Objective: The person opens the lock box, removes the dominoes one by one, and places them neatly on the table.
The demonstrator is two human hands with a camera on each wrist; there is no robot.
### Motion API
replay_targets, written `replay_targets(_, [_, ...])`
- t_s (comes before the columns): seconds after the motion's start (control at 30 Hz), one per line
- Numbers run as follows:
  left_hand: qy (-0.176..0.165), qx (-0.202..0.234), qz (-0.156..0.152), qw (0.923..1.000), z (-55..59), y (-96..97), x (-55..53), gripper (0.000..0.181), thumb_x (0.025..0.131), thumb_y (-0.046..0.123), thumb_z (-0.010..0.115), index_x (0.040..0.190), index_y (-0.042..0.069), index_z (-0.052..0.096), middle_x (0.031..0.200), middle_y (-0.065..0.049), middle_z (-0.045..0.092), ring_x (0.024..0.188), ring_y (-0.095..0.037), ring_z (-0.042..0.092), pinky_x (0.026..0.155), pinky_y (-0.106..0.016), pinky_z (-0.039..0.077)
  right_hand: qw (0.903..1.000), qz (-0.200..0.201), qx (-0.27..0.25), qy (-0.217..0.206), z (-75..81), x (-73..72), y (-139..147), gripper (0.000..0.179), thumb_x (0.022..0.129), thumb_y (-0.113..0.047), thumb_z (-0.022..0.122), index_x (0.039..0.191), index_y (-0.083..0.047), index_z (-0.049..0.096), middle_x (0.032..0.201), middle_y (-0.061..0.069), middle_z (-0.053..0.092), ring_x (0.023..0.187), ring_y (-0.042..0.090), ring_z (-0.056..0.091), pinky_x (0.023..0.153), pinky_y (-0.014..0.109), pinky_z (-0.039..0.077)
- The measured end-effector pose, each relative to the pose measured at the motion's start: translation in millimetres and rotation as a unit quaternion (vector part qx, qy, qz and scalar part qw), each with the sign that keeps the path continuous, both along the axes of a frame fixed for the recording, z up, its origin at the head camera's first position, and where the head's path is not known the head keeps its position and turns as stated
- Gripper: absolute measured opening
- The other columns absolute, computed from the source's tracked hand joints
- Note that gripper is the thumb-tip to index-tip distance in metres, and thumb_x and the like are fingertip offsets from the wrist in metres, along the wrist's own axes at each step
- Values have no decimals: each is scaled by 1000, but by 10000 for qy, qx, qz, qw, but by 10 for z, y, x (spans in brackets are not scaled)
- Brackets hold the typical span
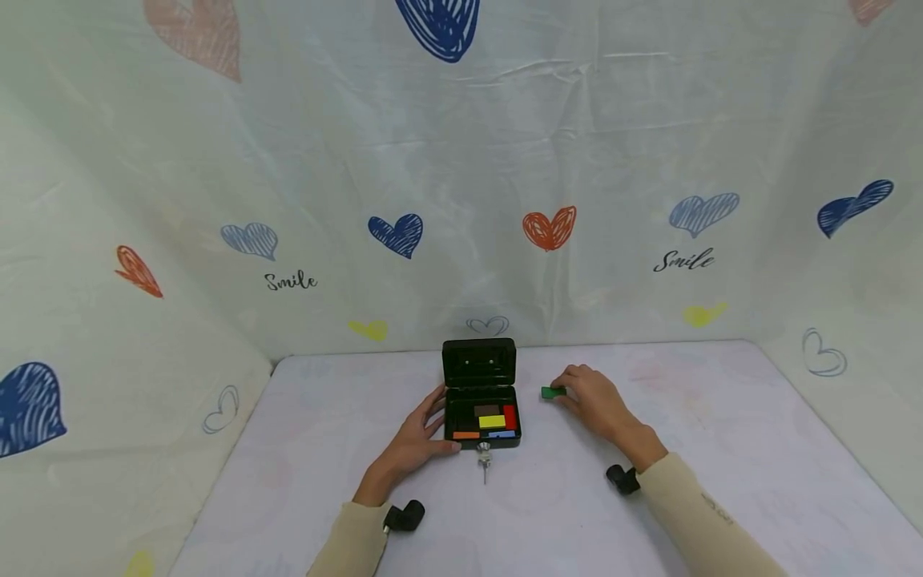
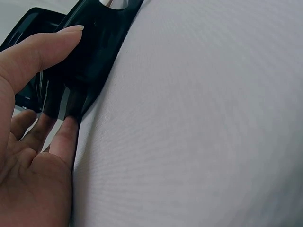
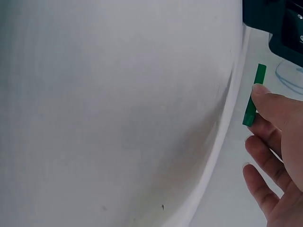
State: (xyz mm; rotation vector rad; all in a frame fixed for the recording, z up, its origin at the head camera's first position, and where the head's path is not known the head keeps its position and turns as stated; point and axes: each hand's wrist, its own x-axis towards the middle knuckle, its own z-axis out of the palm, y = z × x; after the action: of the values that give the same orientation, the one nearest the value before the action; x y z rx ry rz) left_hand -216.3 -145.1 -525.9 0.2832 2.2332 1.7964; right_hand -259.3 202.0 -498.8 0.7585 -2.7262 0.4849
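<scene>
A small dark cash box (image 1: pixel 481 393) stands with its lid (image 1: pixel 479 362) raised. Inside lie a yellow block (image 1: pixel 492 421), a red block (image 1: pixel 510 417), a brown block (image 1: pixel 486 410), an orange block (image 1: pixel 465 435) and a blue block (image 1: pixel 501 434). My left hand (image 1: pixel 414 437) rests against the box's left side, thumb (image 2: pixel 52 47) across the front corner and the other fingers spread along the side. To the right of the box, my right hand (image 1: pixel 594 401) pinches a thin green block (image 3: pixel 255 94) between thumb and fingertips, above the table.
Keys (image 1: pixel 485 457) hang at the front of the cash box. A white cloth covers the table (image 1: pixel 555 513). Behind it rises a pale curtain (image 1: pixel 476 160) printed with hearts. Dark wrist cameras (image 1: pixel 405 516) sit at both sleeves.
</scene>
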Motion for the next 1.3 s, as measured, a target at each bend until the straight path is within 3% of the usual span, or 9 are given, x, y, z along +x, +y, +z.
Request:
replay_targets(0.83, [41, -74, 33, 10000, 0, 9, -12, 109, 83, -7, 85, 170, 12, 21, 172, -21, 27, 156, -44, 32, 123, -48, 39, 9983, -42, 260, -521, -40, -203, 54, 16, 86, -3, 86, 101, -4, 80, 97, 5, 71, 91, 25, 67, 80, 41, 63])
replay_targets(1.0, [38, -106, 23, 9999, -2, 13, -18, 110, 83, -8, 84, 170, 12, 20, 171, -21, 29, 156, -43, 32, 123, -46, 39, 9992, -51, 252, -305, -19, -172, 11, 21, 84, -4, 88, 103, -4, 80, 98, 6, 72, 92, 26, 68, 81, 41, 63])
replay_targets(1.3, [77, -82, 21, 9999, -32, 0, -34, 110, 83, -8, 84, 170, 13, 20, 171, -19, 29, 156, -41, 32, 123, -45, 38, 9986, 280, 169, 418, 143, 23, -282, 24, 81, -6, 91, 102, -7, 80, 100, 4, 73, 92, 25, 68, 82, 41, 64])
